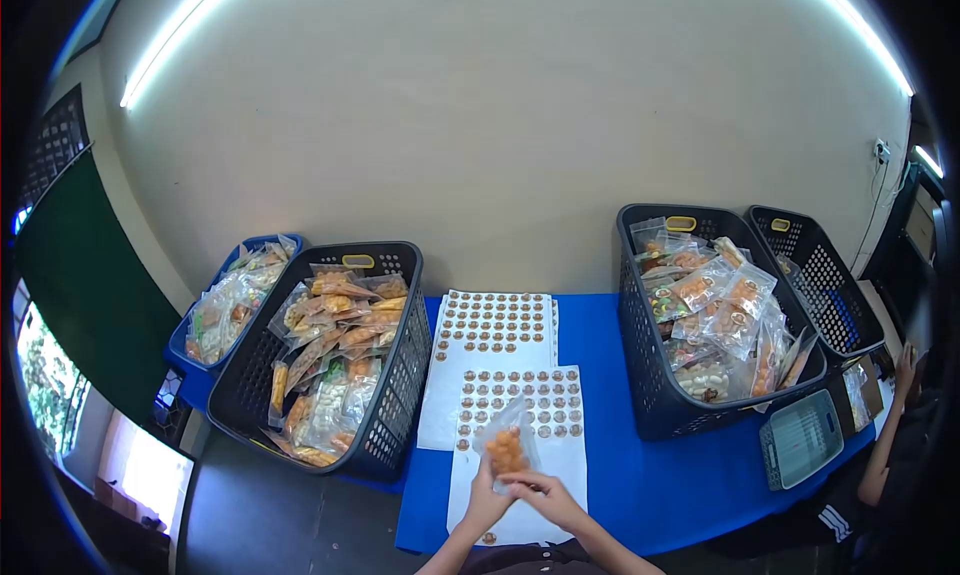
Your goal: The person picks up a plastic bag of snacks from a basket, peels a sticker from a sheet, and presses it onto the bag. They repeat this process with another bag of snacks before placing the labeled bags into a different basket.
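A clear plastic bag with orange pieces inside (506, 449) is held up over the white sticker sheets, near the front edge of the blue table. My left hand (486, 497) grips its lower left side, fingers closed round it. My right hand (546, 495) has its fingers pressed against the bag's lower right corner. Under the hands lies a sheet of round brown stickers (562, 465), its lower part bare except for one sticker near the bottom. A second sticker sheet (437, 395) lies behind it, partly covered.
Dark baskets of filled bags stand at left (395, 415) and right (640, 375). Further out are a blue basket (178, 343), another dark basket (850, 320) and a green tray (803, 440). Another person's arm (882, 445) shows at far right.
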A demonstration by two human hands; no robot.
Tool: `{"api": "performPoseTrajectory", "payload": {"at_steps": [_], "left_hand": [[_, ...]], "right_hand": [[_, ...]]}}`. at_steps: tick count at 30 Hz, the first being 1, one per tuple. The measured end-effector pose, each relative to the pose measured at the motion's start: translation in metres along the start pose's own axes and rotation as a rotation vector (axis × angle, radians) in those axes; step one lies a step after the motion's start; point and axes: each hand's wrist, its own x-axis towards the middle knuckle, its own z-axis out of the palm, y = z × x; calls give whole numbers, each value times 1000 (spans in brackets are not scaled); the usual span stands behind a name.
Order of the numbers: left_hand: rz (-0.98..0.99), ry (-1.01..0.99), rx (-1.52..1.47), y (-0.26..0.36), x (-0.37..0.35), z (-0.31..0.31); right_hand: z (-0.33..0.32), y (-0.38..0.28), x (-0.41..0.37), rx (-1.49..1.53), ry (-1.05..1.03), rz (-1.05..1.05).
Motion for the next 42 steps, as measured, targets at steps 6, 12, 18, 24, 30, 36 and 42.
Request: {"api": "performPoseTrajectory", "payload": {"at_steps": [6,12,18,24,30,36,42], "left_hand": [[-47,132,62,-18,-3,-34],[-104,349,-312,-12,5,-71],[-74,379,-257,-2,3,-77],[-135,272,-251,-24,12,-63],[-98,257,-280,-22,24,-50],[-96,234,-275,-9,23,-51],[-102,272,-238,-29,16,-68]], "right_hand": [[-2,71,18,63,101,70],[-39,201,-19,-1276,150,193],[-84,218,-44,-1133,205,329],[-106,205,-73,-1095,194,400],[-97,195,-38,-1114,321,240],[-76,214,32,-1023,503,197],[-69,232,51,-1009,640,202]]}}
